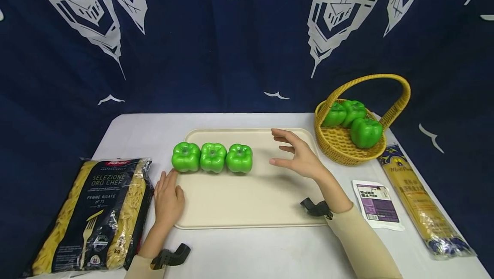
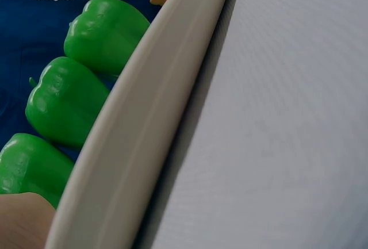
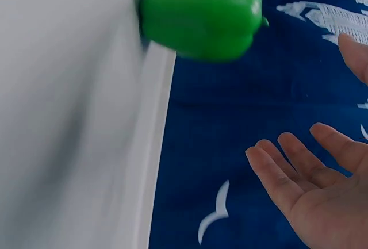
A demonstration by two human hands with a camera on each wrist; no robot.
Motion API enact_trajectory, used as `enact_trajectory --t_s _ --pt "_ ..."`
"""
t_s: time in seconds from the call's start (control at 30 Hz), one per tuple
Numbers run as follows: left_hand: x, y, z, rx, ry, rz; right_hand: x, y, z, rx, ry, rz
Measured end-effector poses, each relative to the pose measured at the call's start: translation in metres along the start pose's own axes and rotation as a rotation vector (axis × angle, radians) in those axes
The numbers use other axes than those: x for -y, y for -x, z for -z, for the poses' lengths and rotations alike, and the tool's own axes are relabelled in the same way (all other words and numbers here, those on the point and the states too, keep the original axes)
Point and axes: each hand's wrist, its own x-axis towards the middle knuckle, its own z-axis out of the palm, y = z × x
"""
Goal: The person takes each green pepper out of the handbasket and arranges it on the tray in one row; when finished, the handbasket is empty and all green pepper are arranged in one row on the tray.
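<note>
Three green bell peppers stand side by side on the cream tray (image 1: 251,202): a left one (image 1: 186,157), a middle one (image 1: 213,157) and a right one (image 1: 239,158). My left hand (image 1: 168,199) rests at the tray's left edge, fingers extended, just below the left pepper. Over the tray's right part hovers my right hand (image 1: 299,154), its fingers spread apart from the thumb and nothing between them. In the right wrist view its palm (image 3: 330,209) shows bare, apart from a nearby green pepper (image 3: 201,16).
A wicker basket (image 1: 335,152) holding three more green peppers (image 1: 365,133) stands at the back right. Beside it lie a white-and-purple packet (image 1: 377,204) and a long pasta bag (image 1: 420,202). A large penne bag (image 1: 94,214) lies at the left.
</note>
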Motion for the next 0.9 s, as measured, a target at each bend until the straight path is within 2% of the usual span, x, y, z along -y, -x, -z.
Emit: enact_trajectory --t_s 0.3,0.5,0.77,0.9 --pt "0.0 0.0 0.0 0.002 0.001 0.0 -0.014 0.029 0.04 -0.114 0.028 -0.042" --pt "0.0 0.001 -0.001 -0.005 0.009 -0.006 -0.022 0.052 0.076 -0.294 0.052 -0.053" --pt "0.0 0.001 -0.001 -0.028 0.024 -0.021 -0.036 0.078 0.131 -0.568 0.182 -0.236" --pt "0.0 0.001 -0.001 -0.022 0.022 -0.017 -0.041 0.086 0.151 -0.674 0.227 -0.346"
